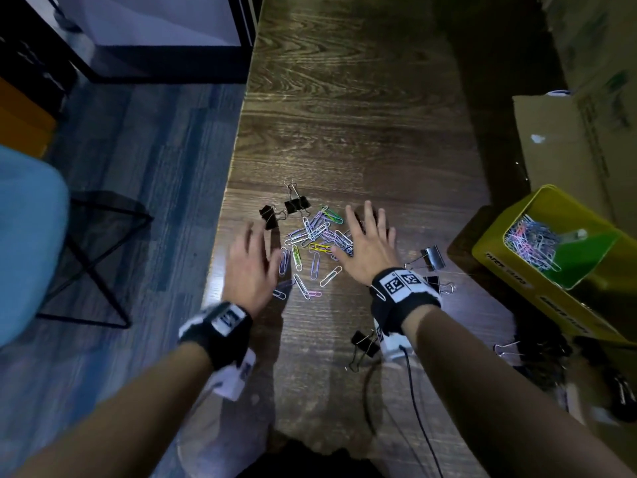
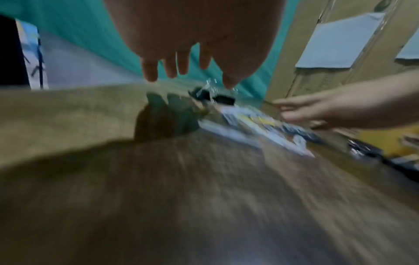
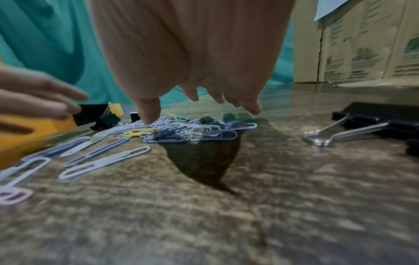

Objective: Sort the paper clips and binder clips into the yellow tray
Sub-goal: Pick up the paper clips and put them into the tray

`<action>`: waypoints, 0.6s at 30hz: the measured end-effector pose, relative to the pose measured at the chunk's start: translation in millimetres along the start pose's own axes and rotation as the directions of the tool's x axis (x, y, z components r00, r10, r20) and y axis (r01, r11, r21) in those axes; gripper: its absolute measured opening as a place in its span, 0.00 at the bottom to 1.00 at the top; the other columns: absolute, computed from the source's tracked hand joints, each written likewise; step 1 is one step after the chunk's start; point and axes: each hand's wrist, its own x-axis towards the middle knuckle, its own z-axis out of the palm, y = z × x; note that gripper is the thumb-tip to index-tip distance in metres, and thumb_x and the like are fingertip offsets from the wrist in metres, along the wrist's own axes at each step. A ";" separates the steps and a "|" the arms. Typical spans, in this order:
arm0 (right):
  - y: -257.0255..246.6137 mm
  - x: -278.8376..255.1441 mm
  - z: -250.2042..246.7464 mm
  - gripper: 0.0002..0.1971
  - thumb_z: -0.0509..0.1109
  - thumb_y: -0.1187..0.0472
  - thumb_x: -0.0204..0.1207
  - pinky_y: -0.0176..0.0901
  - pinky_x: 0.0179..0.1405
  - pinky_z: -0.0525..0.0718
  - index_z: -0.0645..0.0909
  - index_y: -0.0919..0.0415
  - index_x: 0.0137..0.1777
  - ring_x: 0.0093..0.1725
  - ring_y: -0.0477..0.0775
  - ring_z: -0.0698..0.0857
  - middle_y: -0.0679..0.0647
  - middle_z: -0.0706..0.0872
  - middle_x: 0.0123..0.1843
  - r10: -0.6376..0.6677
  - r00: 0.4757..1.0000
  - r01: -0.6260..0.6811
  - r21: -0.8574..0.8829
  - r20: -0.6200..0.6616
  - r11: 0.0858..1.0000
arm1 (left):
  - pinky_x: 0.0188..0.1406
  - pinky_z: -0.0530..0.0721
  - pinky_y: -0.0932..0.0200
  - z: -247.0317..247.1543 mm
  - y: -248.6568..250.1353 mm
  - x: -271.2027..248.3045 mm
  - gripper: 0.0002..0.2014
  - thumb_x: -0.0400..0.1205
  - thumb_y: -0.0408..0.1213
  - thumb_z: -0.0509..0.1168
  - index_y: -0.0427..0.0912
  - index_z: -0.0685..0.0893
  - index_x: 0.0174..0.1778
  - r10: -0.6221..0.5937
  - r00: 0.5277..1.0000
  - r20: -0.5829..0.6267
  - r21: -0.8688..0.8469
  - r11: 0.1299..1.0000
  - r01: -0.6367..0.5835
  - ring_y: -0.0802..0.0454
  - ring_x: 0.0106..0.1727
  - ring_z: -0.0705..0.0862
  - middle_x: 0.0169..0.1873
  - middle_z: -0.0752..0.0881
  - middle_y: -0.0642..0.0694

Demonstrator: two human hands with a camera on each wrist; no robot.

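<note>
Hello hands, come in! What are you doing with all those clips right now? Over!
Left hand and right hand open, flanking the paper clips. Yellow tray already holds some. Binder clips lie scattered; nothing blocking.

Between my left hand (image 1: 253,267) and my right hand (image 1: 365,250) the paper clips (image 1: 315,241) crowd the table (image 1: 344,132), binder clips (image 1: 432,257) lie scattered toward the yellow tray (image 1: 517,284) at my right, and bare wood lies open beyond the pile.
</note>
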 end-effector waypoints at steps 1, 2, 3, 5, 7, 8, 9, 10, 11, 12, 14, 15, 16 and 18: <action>-0.8 1.6 2.6 0.39 0.56 0.37 0.79 0.72 0.77 0.43 0.41 0.49 0.83 0.82 0.67 0.35 0.58 0.35 0.85 0.003 0.999 -0.002 -0.028 0.041 1.000 | 0.74 0.63 0.40 11.5 1.3 -15.6 0.29 0.82 0.52 0.52 0.38 0.64 0.76 -0.021 0.998 0.058 0.038 0.999 0.019 0.35 0.75 0.65 0.75 0.66 0.32; -1.6 1.6 6.2 0.39 0.54 0.36 0.79 0.73 0.77 0.41 0.41 0.48 0.83 0.82 0.67 0.33 0.58 0.33 0.84 0.003 0.997 0.002 -0.059 0.072 0.998 | 0.74 0.59 0.36 22.1 4.1 -27.9 0.31 0.82 0.53 0.48 0.38 0.62 0.77 -0.050 0.991 0.122 0.098 0.994 0.038 0.35 0.78 0.60 0.77 0.63 0.33; -2.9 0.3 9.9 0.39 0.53 0.35 0.79 0.73 0.77 0.40 0.40 0.49 0.83 0.81 0.68 0.32 0.59 0.32 0.84 0.001 0.996 0.007 -0.079 0.091 0.997 | 0.75 0.56 0.34 31.3 8.2 -35.8 0.31 0.82 0.54 0.45 0.38 0.59 0.78 -0.075 0.982 0.175 0.148 0.988 0.049 0.34 0.80 0.56 0.79 0.59 0.33; -6.4 -4.9 16.3 0.39 0.51 0.35 0.79 0.71 0.76 0.38 0.40 0.50 0.83 0.81 0.67 0.31 0.60 0.31 0.83 -0.007 0.994 0.015 -0.072 0.111 0.997 | 0.77 0.50 0.35 42.7 22.2 -41.5 0.33 0.83 0.53 0.41 0.37 0.55 0.80 -0.065 0.969 0.239 0.143 0.989 0.031 0.34 0.81 0.49 0.80 0.53 0.32; -7.9 -13.0 21.8 0.37 0.52 0.37 0.81 0.70 0.77 0.38 0.40 0.51 0.83 0.81 0.66 0.31 0.61 0.31 0.83 -0.038 0.992 0.044 -0.048 0.123 0.998 | 0.78 0.44 0.41 49.0 37.9 -41.4 0.34 0.82 0.53 0.37 0.36 0.51 0.80 0.012 0.956 0.293 0.080 0.996 -0.037 0.38 0.82 0.45 0.81 0.49 0.35; -7.4 -18.2 23.8 0.37 0.52 0.39 0.82 0.69 0.79 0.39 0.41 0.52 0.83 0.82 0.66 0.32 0.62 0.32 0.83 -0.057 0.992 0.061 -0.031 0.114 0.998 | 0.79 0.43 0.42 50.8 43.9 -41.1 0.34 0.82 0.53 0.36 0.36 0.51 0.80 0.052 0.948 0.313 0.059 0.995 -0.074 0.40 0.82 0.44 0.81 0.49 0.36; -5.6 -24.0 24.8 0.36 0.53 0.41 0.82 0.68 0.80 0.41 0.42 0.53 0.83 0.82 0.65 0.33 0.62 0.33 0.84 -0.070 0.993 0.071 -0.006 0.091 0.997 | 0.79 0.43 0.43 50.2 48.8 -39.6 0.33 0.82 0.52 0.36 0.36 0.52 0.80 0.082 0.943 0.323 0.036 0.994 -0.099 0.41 0.82 0.44 0.82 0.49 0.37; -3.0 -29.8 25.0 0.36 0.54 0.42 0.82 0.67 0.80 0.43 0.43 0.54 0.83 0.82 0.64 0.34 0.62 0.34 0.84 -0.074 0.995 0.073 0.021 0.059 0.997 | 0.80 0.45 0.44 48.0 50.9 -36.3 0.31 0.83 0.51 0.38 0.36 0.54 0.80 0.095 0.941 0.324 0.011 0.994 -0.104 0.41 0.82 0.46 0.81 0.52 0.37; 0.3 -35.2 24.1 0.36 0.56 0.44 0.82 0.65 0.81 0.43 0.44 0.54 0.84 0.83 0.63 0.35 0.61 0.35 0.84 -0.071 0.997 0.070 0.045 0.025 0.997 | 0.81 0.49 0.44 44.6 50.7 -30.6 0.29 0.84 0.49 0.41 0.37 0.57 0.80 0.109 0.944 0.312 -0.008 0.994 -0.112 0.42 0.82 0.50 0.80 0.56 0.37; 4.1 -41.1 23.0 0.37 0.58 0.45 0.82 0.64 0.81 0.44 0.45 0.55 0.84 0.83 0.63 0.36 0.61 0.37 0.85 -0.059 0.998 0.059 0.063 -0.005 0.996 | 0.80 0.55 0.44 40.4 49.4 -22.9 0.27 0.85 0.47 0.43 0.37 0.61 0.78 0.136 0.950 0.283 -0.010 0.990 -0.139 0.42 0.80 0.57 0.78 0.63 0.37; 11.5 -50.9 20.2 0.40 0.62 0.45 0.80 0.61 0.82 0.43 0.44 0.55 0.84 0.83 0.62 0.37 0.59 0.38 0.85 -0.022 0.999 0.024 0.072 -0.025 0.997 | 0.74 0.68 0.44 33.4 45.7 0.2 0.24 0.85 0.45 0.45 0.36 0.69 0.72 0.199 0.955 0.220 -0.002 0.979 -0.204 0.42 0.73 0.69 0.70 0.72 0.37; 14.2 -55.6 19.4 0.42 0.64 0.45 0.78 0.61 0.82 0.43 0.43 0.55 0.83 0.83 0.62 0.37 0.59 0.39 0.85 -0.002 1.000 0.003 0.071 -0.012 0.997 | 0.71 0.71 0.44 30.8 45.6 13.4 0.22 0.85 0.43 0.46 0.35 0.70 0.70 0.230 0.952 0.203 -0.013 0.973 -0.232 0.41 0.70 0.72 0.67 0.74 0.36; 16.0 -59.3 19.5 0.43 0.65 0.44 0.77 0.60 0.82 0.43 0.43 0.56 0.83 0.83 0.62 0.37 0.60 0.41 0.85 0.015 1.000 -0.016 0.073 0.003 0.997 | 0.70 0.72 0.43 30.0 45.8 27.7 0.21 0.84 0.40 0.49 0.35 0.71 0.70 0.261 0.944 0.204 -0.021 0.965 -0.262 0.40 0.68 0.73 0.66 0.75 0.35; 17.0 -65.4 20.5 0.44 0.66 0.45 0.76 0.59 0.82 0.45 0.44 0.58 0.83 0.83 0.64 0.41 0.60 0.46 0.84 0.038 0.999 -0.039 0.083 0.012 0.996 | 0.67 0.75 0.43 29.4 50.3 53.8 0.19 0.84 0.37 0.55 0.34 0.72 0.69 0.312 0.926 0.213 0.027 0.945 -0.325 0.38 0.65 0.75 0.64 0.76 0.34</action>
